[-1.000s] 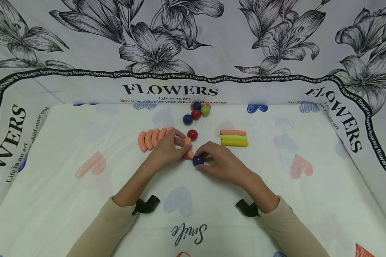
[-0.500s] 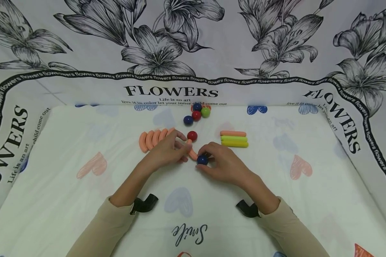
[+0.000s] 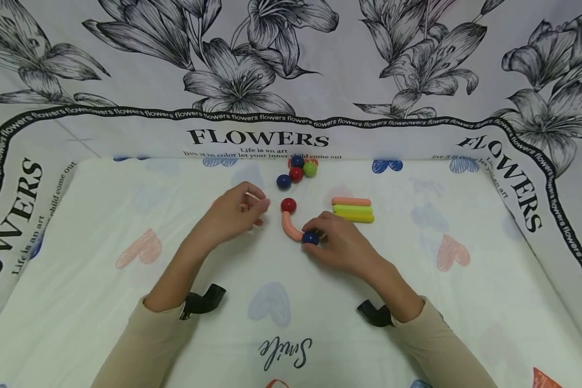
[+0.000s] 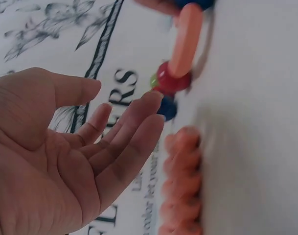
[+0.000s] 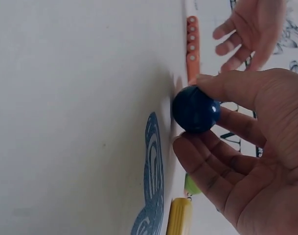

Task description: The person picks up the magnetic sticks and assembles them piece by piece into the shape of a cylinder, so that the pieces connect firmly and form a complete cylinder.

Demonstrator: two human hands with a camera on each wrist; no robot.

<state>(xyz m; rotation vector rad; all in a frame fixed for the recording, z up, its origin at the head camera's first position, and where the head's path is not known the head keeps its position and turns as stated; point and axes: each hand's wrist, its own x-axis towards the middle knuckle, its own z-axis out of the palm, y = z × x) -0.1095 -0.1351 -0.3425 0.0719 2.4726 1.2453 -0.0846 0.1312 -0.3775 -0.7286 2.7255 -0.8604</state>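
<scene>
Well, from where I'm standing, everything centres on the curved orange rod (image 3: 291, 227), lying on the white cloth (image 3: 223, 350). At its far end sits a red ball (image 3: 288, 205), which looks to be touching it. At its near right end is a blue ball (image 3: 310, 238), with the right hand (image 3: 337, 245) pinching it between thumb and fingers. The left hand (image 3: 233, 215), off to the left of the rod, holds nothing; its fingers are spread and a little bent. Under and beside that hand runs a row of orange arcs (image 4: 183, 181), left of the rod. Three straight sticks (image 3: 353, 209) lie to the rod's right, and some loose balls (image 3: 296, 174) sit beyond it.

The step in hand looks to me like seating the blue ball against the rod's end. I'd hold the ball low, line its middle up with the rod's tip, and ease it in without a shove, since a sideways push could swing the rod off the red ball. Then let the fingers part gently, so the ball doesn't roll. Whether it bears its weight on the cloth, I can't tell.
</scene>
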